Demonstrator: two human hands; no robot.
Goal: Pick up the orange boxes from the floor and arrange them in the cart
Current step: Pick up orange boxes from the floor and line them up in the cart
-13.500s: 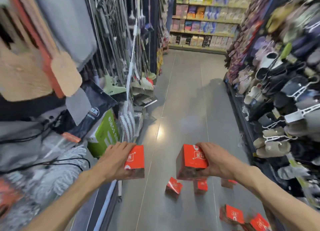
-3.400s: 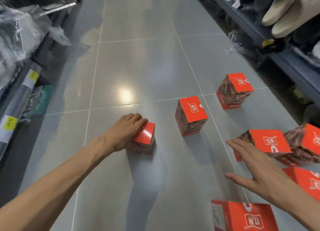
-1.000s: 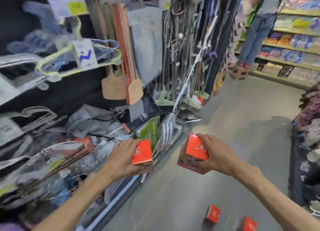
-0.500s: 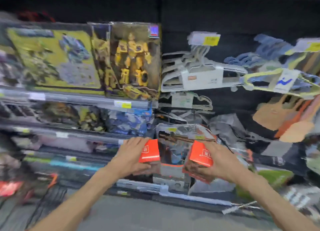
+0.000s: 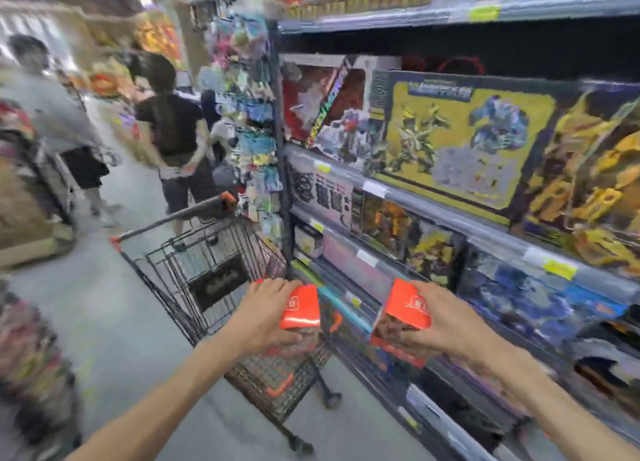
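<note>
Left hand [image 5: 258,317] grips orange box [image 5: 299,308] above cart [image 5: 194,270] near end. Right hand [image 5: 446,322] grips second box [image 5: 407,310], 3 o'clock of cart. Lower left box first; set flat, flush to corner.

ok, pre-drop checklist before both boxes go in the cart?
1. Left hand grips its box: ok.
2. Right hand grips its box: ok.
3. Left box over the cart: ok, it hangs above the basket.
4. Right box over the cart: not ok, it is off to the right, in front of the shelf.
5. Free spot in the basket: cannot tell, the frame is blurred and the hand hides part of the bottom.
6. Other people away from the cart: ok, they stand beyond it in the aisle.
</note>
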